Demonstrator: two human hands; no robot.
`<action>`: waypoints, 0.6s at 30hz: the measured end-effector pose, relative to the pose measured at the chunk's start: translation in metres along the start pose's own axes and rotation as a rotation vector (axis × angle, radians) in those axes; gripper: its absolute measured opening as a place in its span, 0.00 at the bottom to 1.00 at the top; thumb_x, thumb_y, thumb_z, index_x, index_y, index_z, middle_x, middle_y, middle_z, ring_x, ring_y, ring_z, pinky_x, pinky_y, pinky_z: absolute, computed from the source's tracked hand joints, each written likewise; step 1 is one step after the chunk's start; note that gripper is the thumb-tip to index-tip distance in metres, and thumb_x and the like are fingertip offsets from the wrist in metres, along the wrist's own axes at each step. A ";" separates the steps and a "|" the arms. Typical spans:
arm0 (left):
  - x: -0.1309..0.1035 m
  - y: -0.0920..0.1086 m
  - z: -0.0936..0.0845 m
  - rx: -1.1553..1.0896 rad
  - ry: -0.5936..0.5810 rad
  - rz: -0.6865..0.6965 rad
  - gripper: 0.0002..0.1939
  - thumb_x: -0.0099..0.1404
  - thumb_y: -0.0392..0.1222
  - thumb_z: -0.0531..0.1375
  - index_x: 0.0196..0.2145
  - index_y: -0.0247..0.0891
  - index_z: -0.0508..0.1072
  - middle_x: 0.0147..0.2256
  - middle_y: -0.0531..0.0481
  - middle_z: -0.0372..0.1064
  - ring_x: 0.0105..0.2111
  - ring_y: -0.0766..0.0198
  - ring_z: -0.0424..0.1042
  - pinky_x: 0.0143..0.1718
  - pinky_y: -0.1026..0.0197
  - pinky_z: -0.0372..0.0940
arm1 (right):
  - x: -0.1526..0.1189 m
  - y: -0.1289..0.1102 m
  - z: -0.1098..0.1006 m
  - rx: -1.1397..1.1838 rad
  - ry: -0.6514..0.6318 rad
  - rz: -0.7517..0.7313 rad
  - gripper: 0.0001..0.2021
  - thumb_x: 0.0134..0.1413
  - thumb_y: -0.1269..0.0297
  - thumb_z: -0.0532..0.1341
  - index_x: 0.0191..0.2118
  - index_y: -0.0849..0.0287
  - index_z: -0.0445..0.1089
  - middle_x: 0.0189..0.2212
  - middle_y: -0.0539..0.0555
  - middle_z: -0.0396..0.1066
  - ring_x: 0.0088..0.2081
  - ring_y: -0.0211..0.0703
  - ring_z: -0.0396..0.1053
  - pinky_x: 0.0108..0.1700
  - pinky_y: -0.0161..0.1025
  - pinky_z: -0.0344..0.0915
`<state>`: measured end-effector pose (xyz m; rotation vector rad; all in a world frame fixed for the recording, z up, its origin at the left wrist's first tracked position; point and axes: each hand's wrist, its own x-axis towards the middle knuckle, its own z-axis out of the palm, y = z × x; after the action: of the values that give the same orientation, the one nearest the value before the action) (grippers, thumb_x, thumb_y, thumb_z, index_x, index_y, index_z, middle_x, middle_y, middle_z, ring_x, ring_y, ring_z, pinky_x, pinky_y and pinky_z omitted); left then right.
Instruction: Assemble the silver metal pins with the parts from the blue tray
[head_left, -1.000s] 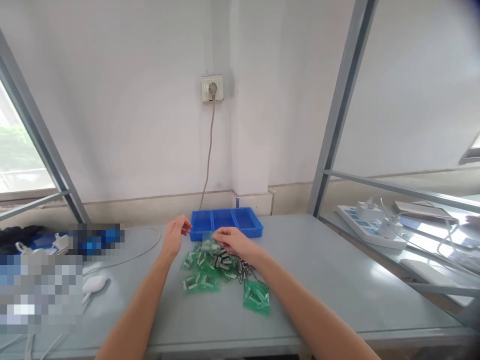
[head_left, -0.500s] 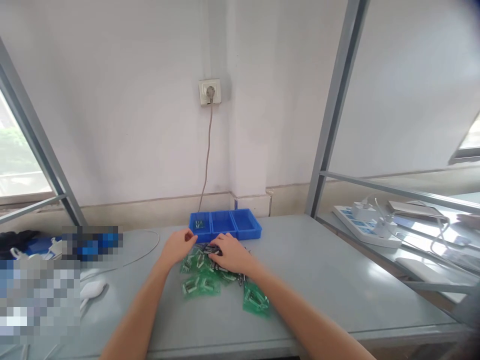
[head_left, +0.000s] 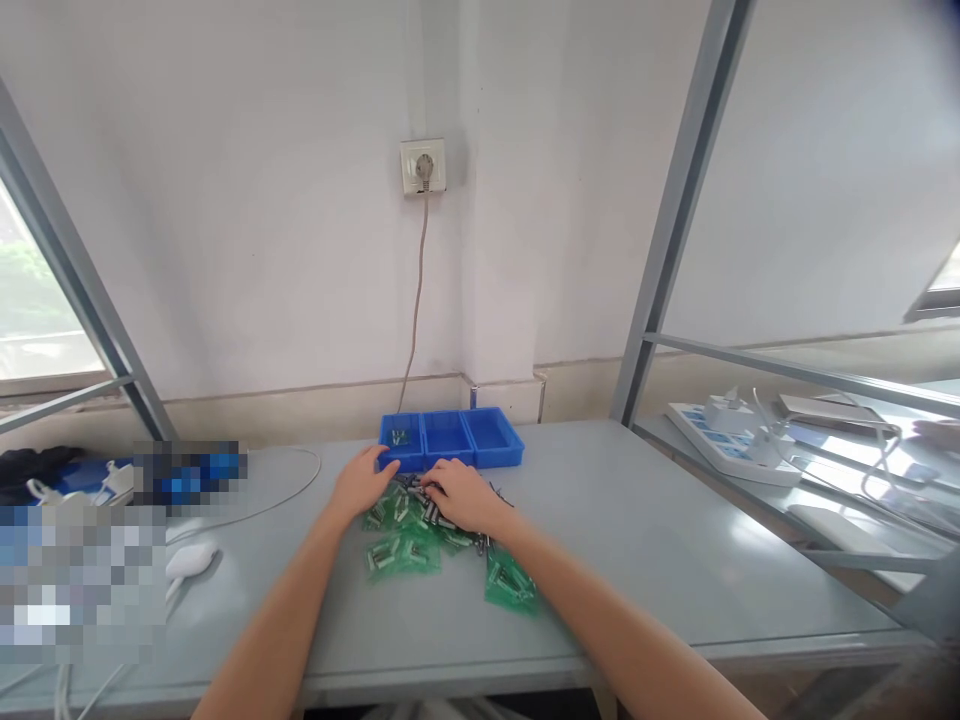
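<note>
A blue tray (head_left: pixel 496 458) with three compartments stands at the back of the grey table. Its left compartment holds a small green packet (head_left: pixel 400 437); the middle and right ones show bare blue bottoms. In front lie several green bags (head_left: pixel 405 552) of small metal parts and a pile of loose dark metal parts (head_left: pixel 435 513). My left hand (head_left: pixel 361 484) is at the pile's left edge near the tray's front, fingers apart, holding nothing visible. Over the pile lies my right hand (head_left: pixel 465 495), its fingers curled down among the parts; what they grip is too small to tell.
A wall socket (head_left: pixel 424 168) with a plugged cable is above the tray. White chargers and cables (head_left: pixel 191 562) lie at the left, beside a pixelated area. Beyond a metal frame post (head_left: pixel 679 220) at the right, a power strip (head_left: pixel 731 450) sits on another table.
My left hand's fingers have spread from a closer pinch. My right hand has shifted slightly on the pile. The camera view has tilted a little.
</note>
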<state>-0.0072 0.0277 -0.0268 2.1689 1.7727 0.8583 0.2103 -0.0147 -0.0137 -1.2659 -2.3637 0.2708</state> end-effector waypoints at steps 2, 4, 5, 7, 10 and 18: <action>-0.001 0.002 0.002 0.022 -0.018 0.001 0.24 0.64 0.55 0.53 0.52 0.38 0.69 0.53 0.41 0.68 0.52 0.49 0.66 0.54 0.52 0.58 | 0.001 0.001 0.001 -0.009 -0.003 0.003 0.16 0.63 0.65 0.50 0.47 0.54 0.74 0.43 0.56 0.71 0.47 0.47 0.65 0.47 0.41 0.58; -0.002 0.004 0.002 0.025 -0.023 0.003 0.22 0.63 0.55 0.54 0.50 0.40 0.69 0.51 0.41 0.69 0.50 0.49 0.67 0.52 0.52 0.59 | 0.001 0.001 0.001 -0.016 -0.006 0.016 0.16 0.62 0.65 0.51 0.47 0.54 0.74 0.44 0.56 0.71 0.46 0.47 0.65 0.47 0.41 0.58; -0.002 0.005 0.002 0.023 -0.022 0.008 0.22 0.63 0.54 0.55 0.50 0.40 0.69 0.51 0.42 0.70 0.50 0.49 0.68 0.51 0.53 0.60 | 0.001 0.001 0.001 -0.017 -0.005 0.023 0.15 0.62 0.64 0.51 0.47 0.54 0.74 0.44 0.56 0.71 0.47 0.48 0.65 0.47 0.42 0.58; -0.003 0.006 0.001 0.014 -0.021 0.013 0.21 0.63 0.54 0.55 0.49 0.40 0.69 0.49 0.42 0.71 0.48 0.49 0.69 0.50 0.53 0.60 | 0.000 0.001 -0.001 -0.010 0.003 0.034 0.15 0.62 0.64 0.52 0.47 0.53 0.74 0.45 0.56 0.71 0.48 0.48 0.64 0.47 0.42 0.58; -0.003 0.005 0.002 -0.004 -0.019 0.012 0.21 0.62 0.54 0.55 0.47 0.39 0.70 0.47 0.42 0.72 0.47 0.49 0.69 0.48 0.52 0.61 | 0.000 0.000 -0.005 0.006 0.023 0.054 0.15 0.61 0.62 0.53 0.48 0.53 0.73 0.46 0.56 0.70 0.49 0.49 0.63 0.47 0.43 0.57; -0.003 0.008 0.001 -0.092 -0.021 0.004 0.29 0.62 0.56 0.55 0.56 0.37 0.63 0.55 0.37 0.64 0.55 0.47 0.64 0.54 0.51 0.57 | -0.004 -0.003 -0.013 -0.041 0.017 0.084 0.13 0.60 0.62 0.54 0.47 0.53 0.72 0.41 0.56 0.72 0.46 0.49 0.65 0.44 0.42 0.56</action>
<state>-0.0010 0.0233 -0.0242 2.1166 1.6852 0.8961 0.2159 -0.0196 -0.0025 -1.3836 -2.3156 0.2375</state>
